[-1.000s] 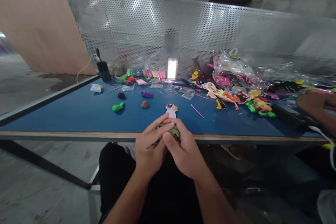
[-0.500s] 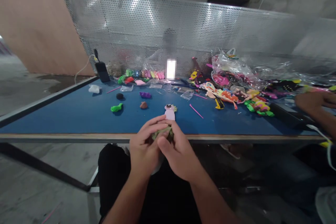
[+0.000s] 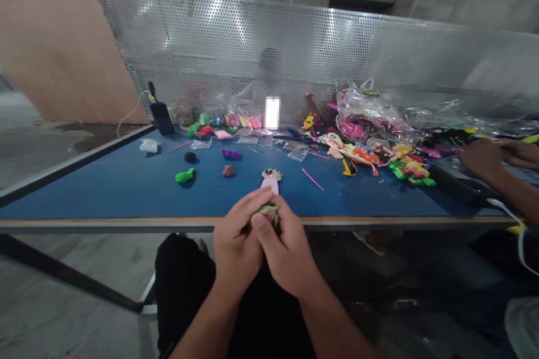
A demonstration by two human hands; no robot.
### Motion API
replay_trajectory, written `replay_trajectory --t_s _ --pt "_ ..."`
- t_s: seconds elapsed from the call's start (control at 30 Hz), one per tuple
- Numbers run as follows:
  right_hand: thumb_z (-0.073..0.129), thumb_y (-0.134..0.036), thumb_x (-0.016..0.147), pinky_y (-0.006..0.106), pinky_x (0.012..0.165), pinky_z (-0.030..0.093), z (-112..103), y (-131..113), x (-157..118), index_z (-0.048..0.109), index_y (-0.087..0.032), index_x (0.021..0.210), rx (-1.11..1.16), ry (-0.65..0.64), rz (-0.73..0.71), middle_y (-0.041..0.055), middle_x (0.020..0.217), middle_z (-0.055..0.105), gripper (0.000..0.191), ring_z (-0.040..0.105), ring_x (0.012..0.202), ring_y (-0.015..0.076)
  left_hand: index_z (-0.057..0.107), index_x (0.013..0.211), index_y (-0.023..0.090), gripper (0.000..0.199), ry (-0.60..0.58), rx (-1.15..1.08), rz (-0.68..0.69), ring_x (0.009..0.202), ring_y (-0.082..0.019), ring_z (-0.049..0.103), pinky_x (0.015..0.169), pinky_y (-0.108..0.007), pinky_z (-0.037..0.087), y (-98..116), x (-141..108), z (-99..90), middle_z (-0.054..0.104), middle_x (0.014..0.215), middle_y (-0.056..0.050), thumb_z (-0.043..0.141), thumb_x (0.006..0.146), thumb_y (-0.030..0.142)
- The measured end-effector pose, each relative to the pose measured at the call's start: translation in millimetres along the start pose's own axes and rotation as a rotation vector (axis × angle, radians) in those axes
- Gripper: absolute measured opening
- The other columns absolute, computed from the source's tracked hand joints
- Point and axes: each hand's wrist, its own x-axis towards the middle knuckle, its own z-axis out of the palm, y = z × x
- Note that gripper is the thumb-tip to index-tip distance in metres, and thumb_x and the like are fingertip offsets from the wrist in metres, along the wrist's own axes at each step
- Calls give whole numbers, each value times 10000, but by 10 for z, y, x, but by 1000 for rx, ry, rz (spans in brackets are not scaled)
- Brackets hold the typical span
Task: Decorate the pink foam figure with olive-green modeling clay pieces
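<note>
Between my two cupped hands sits a lump of olive-green modelling clay (image 3: 269, 212), mostly hidden by fingers. My left hand (image 3: 239, 235) wraps its left side, and my right hand (image 3: 284, 241) closes on the other, thumb pressed over the top. Just beyond my fingertips a pale lilac clay figure (image 3: 270, 180) with an eye and a yellow-green fringe lies on the blue table (image 3: 126, 196). Loose clay lumps rest farther left: brown (image 3: 228, 170), purple (image 3: 231, 154), black (image 3: 190, 157) and bright green (image 3: 185, 175).
A pink stick tool (image 3: 312, 179) and a yellow-black cutter (image 3: 349, 166) lie to the right. Clay packs (image 3: 223, 120) and plastic bags (image 3: 370, 109) line the perforated metal screen (image 3: 189, 39). Another person's hands (image 3: 484, 160) work at far right, near a black box (image 3: 457, 186).
My hands have closed more tightly around the olive-green clay, so less of it shows. At far right, the other person's hands have shifted left. The view has tilted slightly.
</note>
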Motion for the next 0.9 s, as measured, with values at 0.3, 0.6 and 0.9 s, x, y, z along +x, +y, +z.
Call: replay_trajectory --t_s 0.3,0.6,0.9 --pt "547 -470 997 233 479 426 -411 187 113 686 -190 1112 31 350 83 -18 636 599 334 545 514 125 748 1073 193 302 451 -187 -205 714 -170 736 651 -270 613 -274 161 -265 784 869 -42 746 839 383" --pt "751 -364 839 313 726 595 32 48 -1 686 -214 1101 131 15 119 50 998 743 309 702 814 198 785 1076 319 238 36 268 140 955 -216 740 868 -325 583 -79 -16 -58 794 1042 -10 666 878 258" --pt "670 -412 921 313 720 580 -384 108 99 688 -206 1224 3 348 82 53 970 745 367 705 753 183 756 1111 221 301 402 30 -113 731 -151 702 663 -246 564 -209 130 -246 782 948 -43 661 902 416"
